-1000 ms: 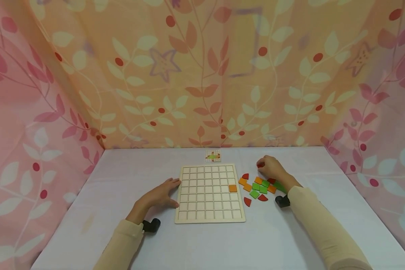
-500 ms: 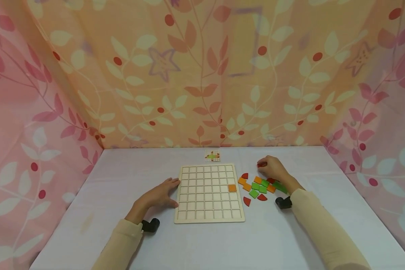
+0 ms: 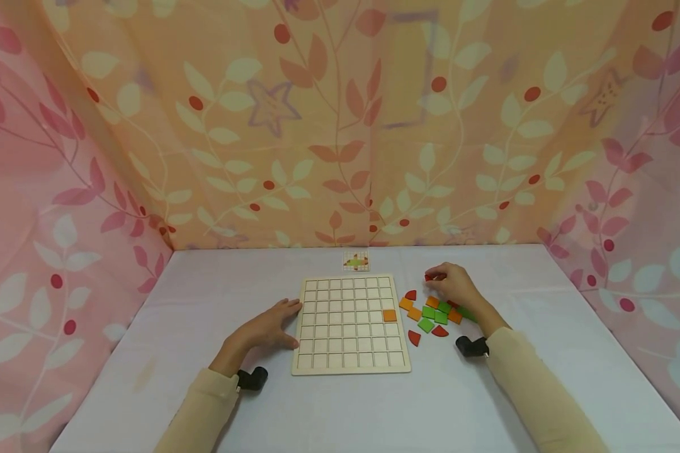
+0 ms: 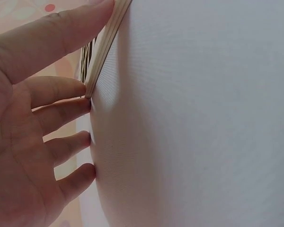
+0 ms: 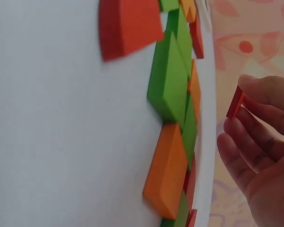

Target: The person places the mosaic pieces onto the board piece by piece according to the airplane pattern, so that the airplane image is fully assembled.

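A pale wooden board [image 3: 335, 328] with a square grid lies on the table, one orange square tile [image 3: 389, 316] in a cell near its right edge. At the board's left edge rests my left hand [image 3: 267, 324], thumb and fingers spread; the left wrist view shows the thumb and index finger right at the wooden edge [image 4: 104, 52]. My right hand [image 3: 456, 286] is raised beyond the loose tiles, pinching a small red tile [image 5: 235, 102] between thumb and fingers. Part of that tile is hidden by the fingertips.
Right of the board lie several loose tiles: green squares [image 3: 441, 318], orange squares [image 3: 414, 313] and red quarter-circles [image 3: 414, 338]. Some sit partly behind the right wrist. A small pattern card [image 3: 356, 261] lies behind the board. Patterned curtains [image 3: 340, 126] enclose the table.
My right hand has shifted slightly left toward the board with the red tile, which now shows at a different angle. The left hand stays at the board's edge.
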### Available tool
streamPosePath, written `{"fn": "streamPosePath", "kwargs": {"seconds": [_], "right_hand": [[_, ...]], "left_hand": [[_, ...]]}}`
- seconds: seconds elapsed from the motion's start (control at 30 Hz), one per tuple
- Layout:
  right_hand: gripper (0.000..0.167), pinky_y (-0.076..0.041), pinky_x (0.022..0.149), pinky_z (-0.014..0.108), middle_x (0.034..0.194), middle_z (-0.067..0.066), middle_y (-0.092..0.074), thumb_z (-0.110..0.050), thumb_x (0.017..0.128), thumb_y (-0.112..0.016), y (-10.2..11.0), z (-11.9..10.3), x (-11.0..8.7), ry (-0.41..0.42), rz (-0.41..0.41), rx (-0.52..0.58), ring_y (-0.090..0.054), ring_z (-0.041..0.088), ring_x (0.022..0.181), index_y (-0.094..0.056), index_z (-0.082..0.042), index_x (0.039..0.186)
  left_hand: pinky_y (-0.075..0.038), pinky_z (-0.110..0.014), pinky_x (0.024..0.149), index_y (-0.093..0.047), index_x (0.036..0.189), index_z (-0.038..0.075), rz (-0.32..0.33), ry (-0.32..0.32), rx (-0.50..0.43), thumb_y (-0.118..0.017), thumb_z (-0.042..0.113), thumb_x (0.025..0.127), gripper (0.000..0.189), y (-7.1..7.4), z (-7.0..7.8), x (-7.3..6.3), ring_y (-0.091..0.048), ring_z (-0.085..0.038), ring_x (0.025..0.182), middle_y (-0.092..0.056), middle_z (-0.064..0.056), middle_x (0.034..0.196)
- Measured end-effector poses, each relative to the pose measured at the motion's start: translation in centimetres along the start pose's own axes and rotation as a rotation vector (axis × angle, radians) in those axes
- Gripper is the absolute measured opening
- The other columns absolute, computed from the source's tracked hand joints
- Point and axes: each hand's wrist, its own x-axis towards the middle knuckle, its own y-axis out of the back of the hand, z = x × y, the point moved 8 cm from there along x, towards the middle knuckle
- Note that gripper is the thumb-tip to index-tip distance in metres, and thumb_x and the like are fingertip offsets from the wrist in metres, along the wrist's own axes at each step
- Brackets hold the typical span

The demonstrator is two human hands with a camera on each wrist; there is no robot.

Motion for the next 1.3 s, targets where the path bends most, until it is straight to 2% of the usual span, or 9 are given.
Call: {"fn": "streamPosePath", "kwargs": {"seconds": [0.23, 0.67, 0.8, 0.9, 1.3], "right_hand": [[0.033, -0.051, 0.085, 0.037, 0.11, 0.018, -0.066, -0.016, 0.089, -0.07, -0.1, -1.0, -0.8, 0.013, 0.017, 0.075, -0.059, 0.029, 0.097, -0.068, 0.0, 0.117], [0.032, -0.051, 0.077, 0.027, 0.108, 0.017, -0.066, -0.015, 0.089, -0.069, -1.0, -2.4, -1.4, 0.039, 0.0, 0.144, -0.06, 0.029, 0.096, -0.068, 0.001, 0.117], [0.032, -0.05, 0.075, 0.025, 0.108, 0.017, -0.066, -0.013, 0.089, -0.069, -1.3, -2.7, -1.3, 0.063, -0.004, 0.171, -0.061, 0.029, 0.095, -0.068, 0.002, 0.116], [0.031, -0.05, 0.075, 0.026, 0.107, 0.017, -0.066, -0.014, 0.088, -0.07, -1.7, -2.9, -1.2, 0.069, -0.007, 0.178, -0.061, 0.028, 0.094, -0.069, 0.001, 0.115], [0.031, -0.053, 0.077, 0.03, 0.11, 0.015, -0.066, -0.016, 0.089, -0.069, -2.4, -3.9, -1.3, 0.043, -0.045, 0.16, -0.062, 0.025, 0.092, -0.069, 0.0, 0.116]], "left_hand": [[-0.018, -0.056, 0.12, -0.037, 0.15, 0.006, 0.0, 0.004, -0.005, -0.084, 0.019, 0.074, 0.09, 0.0, -0.1, 0.1, -0.014, -0.037, 0.151, -0.029, -0.011, 0.16], [-0.02, -0.056, 0.119, -0.037, 0.15, 0.006, 0.004, 0.008, -0.006, -0.084, 0.02, 0.074, 0.09, -0.1, 0.0, 0.1, -0.015, -0.036, 0.151, -0.029, -0.009, 0.16], [-0.021, -0.057, 0.118, -0.037, 0.149, 0.004, 0.009, -0.015, 0.004, -0.084, 0.019, 0.073, 0.091, 0.1, 0.2, 0.1, -0.016, -0.038, 0.151, -0.031, -0.013, 0.159], [-0.022, -0.058, 0.118, -0.038, 0.149, 0.002, 0.014, -0.032, 0.016, -0.085, 0.02, 0.073, 0.091, 0.1, 0.3, 0.0, -0.017, -0.039, 0.15, -0.032, -0.015, 0.159], [-0.021, -0.056, 0.119, -0.038, 0.149, 0.004, 0.013, -0.022, 0.026, -0.084, 0.02, 0.074, 0.089, 0.1, 0.4, 0.0, -0.017, -0.037, 0.151, -0.031, -0.013, 0.159]]}}
